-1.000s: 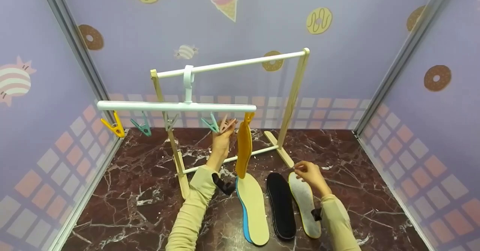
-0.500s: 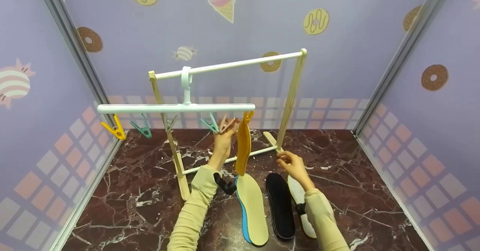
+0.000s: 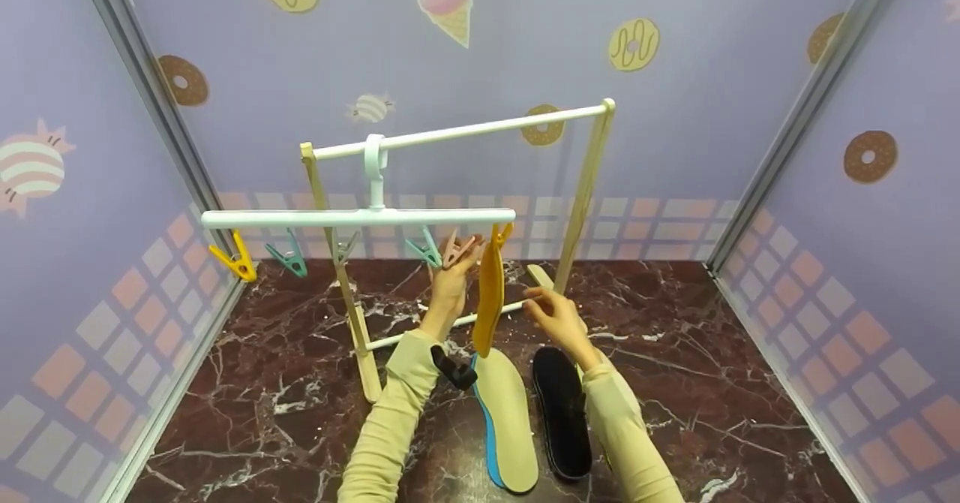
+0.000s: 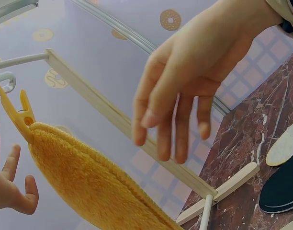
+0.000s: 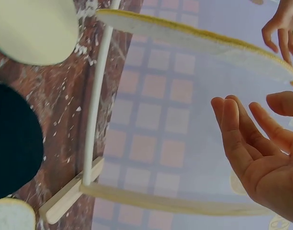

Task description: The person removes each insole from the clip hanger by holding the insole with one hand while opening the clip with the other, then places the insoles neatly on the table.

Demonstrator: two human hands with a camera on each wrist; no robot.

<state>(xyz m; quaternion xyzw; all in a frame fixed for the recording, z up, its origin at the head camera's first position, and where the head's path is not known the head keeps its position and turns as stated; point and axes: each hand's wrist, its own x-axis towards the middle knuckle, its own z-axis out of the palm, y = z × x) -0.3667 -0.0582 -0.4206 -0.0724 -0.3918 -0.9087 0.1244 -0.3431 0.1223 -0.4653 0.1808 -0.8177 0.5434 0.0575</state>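
Note:
A yellow fuzzy insole (image 3: 489,300) hangs from an orange clothespin (image 4: 17,112) at the right end of a white hanger (image 3: 360,218). My left hand (image 3: 448,289) is raised just left of the insole, overlapping a pink clothespin (image 3: 458,249) in the head view; the left wrist view shows its fingers spread, holding nothing. To the right of the insole, my right hand (image 3: 559,319) hovers with loosely bent fingers, nothing between them (image 5: 261,153). Below lie a cream insole (image 3: 510,420) partly over a blue one (image 3: 491,450), and a black insole (image 3: 562,413).
The hanger hooks over the top bar of a wooden rack (image 3: 592,180). Yellow (image 3: 238,257), green (image 3: 289,257), grey (image 3: 345,248) and teal (image 3: 426,248) clothespins hang along it. My right forearm covers most of a grey-white insole (image 5: 12,215). Printed walls enclose the marbled tabletop (image 3: 735,383).
My right hand has moved left and up from above the grey-white insole toward the hanging yellow insole, its sleeve now covering the grey-white insole. The left hand stays near the pink clothespin.

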